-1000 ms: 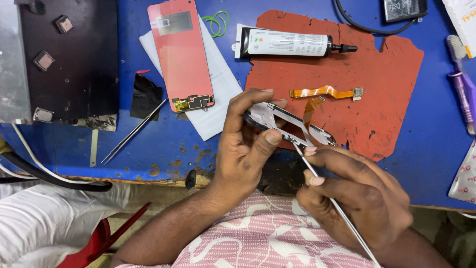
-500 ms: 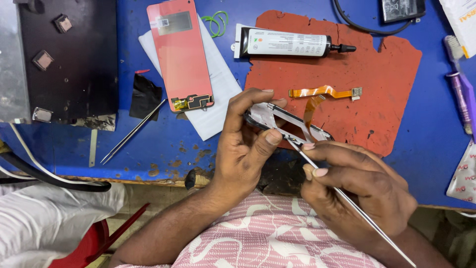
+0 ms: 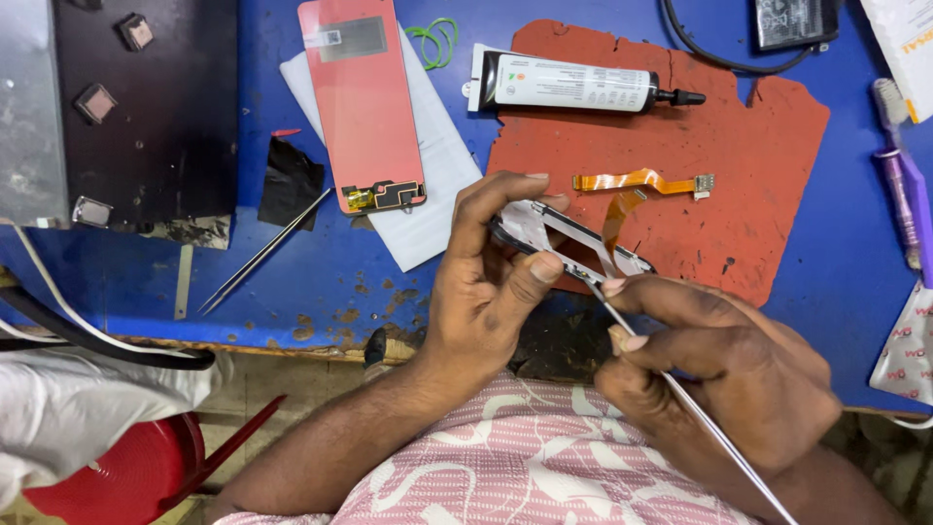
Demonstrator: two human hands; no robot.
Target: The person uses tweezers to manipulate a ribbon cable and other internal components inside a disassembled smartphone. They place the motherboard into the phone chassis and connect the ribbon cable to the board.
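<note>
Head view: both hands work a phone frame [image 3: 569,243] over the blue surface [image 3: 321,282].
Left hand [image 3: 486,282] pinches the frame; right hand [image 3: 719,379] clenches thin metal tweezers [image 3: 680,399], tip touching it.

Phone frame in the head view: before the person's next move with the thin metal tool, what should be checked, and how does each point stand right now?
1. Left hand grips the phone frame firmly: ok, thumb and fingers pinch it.
2. Right hand controls the thin metal tool: ok, held like a pen.
3. Tool tip sits at the frame's edge: ok, though the exact contact point cannot be told.
4. Orange flex cable lies clear of the tool: ok, resting on the red mat.
5. Glue tube is capped: ok.
6. Spare tweezers are within reach on the blue table: ok.
</note>
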